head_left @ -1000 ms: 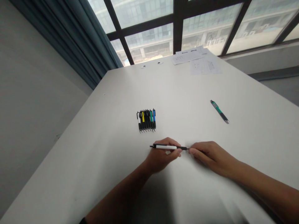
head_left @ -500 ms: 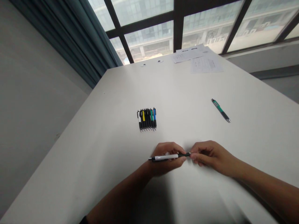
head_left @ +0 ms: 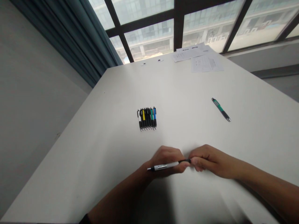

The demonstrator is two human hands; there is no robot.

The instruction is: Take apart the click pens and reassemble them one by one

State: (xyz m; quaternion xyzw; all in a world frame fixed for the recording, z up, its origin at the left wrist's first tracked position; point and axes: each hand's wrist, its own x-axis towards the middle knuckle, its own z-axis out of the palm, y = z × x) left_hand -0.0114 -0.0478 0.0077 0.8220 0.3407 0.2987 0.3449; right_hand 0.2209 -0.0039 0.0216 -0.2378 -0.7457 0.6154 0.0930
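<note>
Between my two hands lies a white pen (head_left: 166, 166) with a black grip, its clicker end pointing left. My left hand (head_left: 168, 159) is closed on it, thumb and fingers pinching near the black grip. At the pen's tip end, my right hand (head_left: 206, 160) is closed too, its thumb and forefinger on the tip, which they hide. Beyond my hands, a row of several pens (head_left: 147, 119) lies side by side, with white, yellow, black, green and blue barrels. A single green pen (head_left: 221, 109) lies slanted on the right.
The white table (head_left: 112, 124) runs back to a window (head_left: 149, 37). Printed papers (head_left: 198, 59) lie at its far edge, close to two small round fittings (head_left: 159, 60). A blue-grey curtain (head_left: 79, 37) hangs at the left.
Both hands have come slightly nearer to me with the white pen. The pen has turned so its clicker end sits lower, and its label side shows.
</note>
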